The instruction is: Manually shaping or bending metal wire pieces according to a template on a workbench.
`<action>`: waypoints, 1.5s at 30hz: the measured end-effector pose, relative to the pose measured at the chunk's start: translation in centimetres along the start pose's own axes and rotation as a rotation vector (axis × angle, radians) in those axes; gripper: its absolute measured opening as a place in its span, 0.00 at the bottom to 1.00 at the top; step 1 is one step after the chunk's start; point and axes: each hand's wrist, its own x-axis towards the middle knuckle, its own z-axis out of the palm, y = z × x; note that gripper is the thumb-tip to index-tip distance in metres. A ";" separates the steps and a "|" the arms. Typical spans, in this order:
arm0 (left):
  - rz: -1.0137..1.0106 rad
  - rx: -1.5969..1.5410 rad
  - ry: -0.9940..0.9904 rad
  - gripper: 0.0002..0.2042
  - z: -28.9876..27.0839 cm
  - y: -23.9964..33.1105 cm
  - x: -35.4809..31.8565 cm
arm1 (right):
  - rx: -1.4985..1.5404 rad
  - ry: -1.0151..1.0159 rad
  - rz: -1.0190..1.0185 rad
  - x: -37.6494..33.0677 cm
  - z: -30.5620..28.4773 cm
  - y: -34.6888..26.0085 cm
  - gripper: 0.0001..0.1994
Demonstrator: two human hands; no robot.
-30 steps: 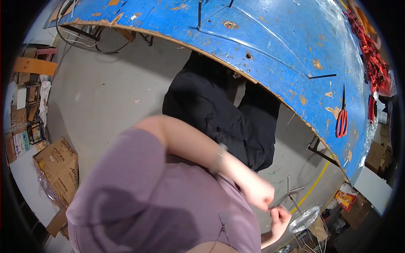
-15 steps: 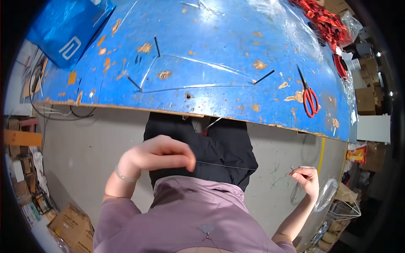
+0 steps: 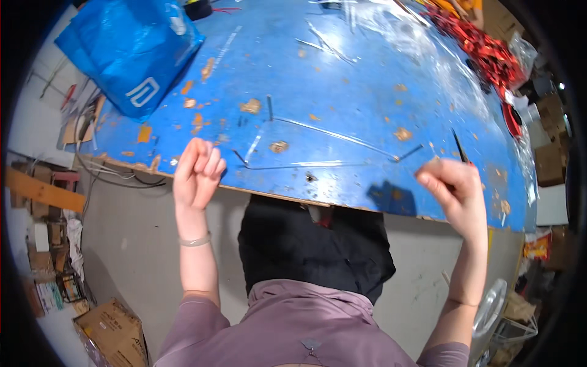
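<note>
My left hand (image 3: pixel 199 168) is closed, fingers curled up, at the table's front edge on the left. Whatever it holds is too thin to make out now. My right hand (image 3: pixel 452 186) hovers over the right front of the table, thumb and fingertips pinched. A faint wisp of thin clear thread (image 3: pixel 433 148) shows above those fingers. Between the hands, on the tabletop, lies a flat triangular frame (image 3: pixel 330 140) of slim shiny rods with short dark pins standing at its corners. Scissors (image 3: pixel 459 147) lie behind my right hand; mostly the dark blade shows.
The worn blue table (image 3: pixel 342 79) carries a blue bag (image 3: pixel 137 67) at far left and loose slim rods (image 3: pixel 327 44) at the back. Clear plastic film (image 3: pixel 416 49) and red tinsel (image 3: pixel 483 46) lie at far right. A cardboard box (image 3: pixel 113 333) stands on the floor at lower left.
Both hands have risen from over my lap to the table's front edge, my left also going outward. The thread stretched between them earlier no longer shows there. My view has shifted.
</note>
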 end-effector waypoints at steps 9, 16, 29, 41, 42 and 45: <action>0.063 0.535 0.417 0.10 0.8 -1.0 6.4 | -0.192 0.210 0.106 13.8 2.9 8.5 0.12; 0.440 1.747 0.081 0.07 0.9 -2.5 7.9 | -0.232 -0.033 0.409 8.7 1.9 15.0 0.15; 0.364 1.638 0.060 0.07 4.4 2.9 7.2 | -0.023 0.063 1.073 -17.1 -2.0 8.8 0.17; 0.085 0.849 -1.330 0.19 26.1 -23.0 -14.6 | 0.248 0.469 1.254 -34.8 3.4 -6.7 0.10; -0.222 0.780 -1.577 0.18 26.5 -23.8 -16.0 | 0.297 0.525 1.184 -34.8 3.1 -7.5 0.09; -0.641 0.647 -1.703 0.14 24.8 -23.5 -15.7 | 0.267 0.137 1.105 -34.9 0.8 -7.2 0.08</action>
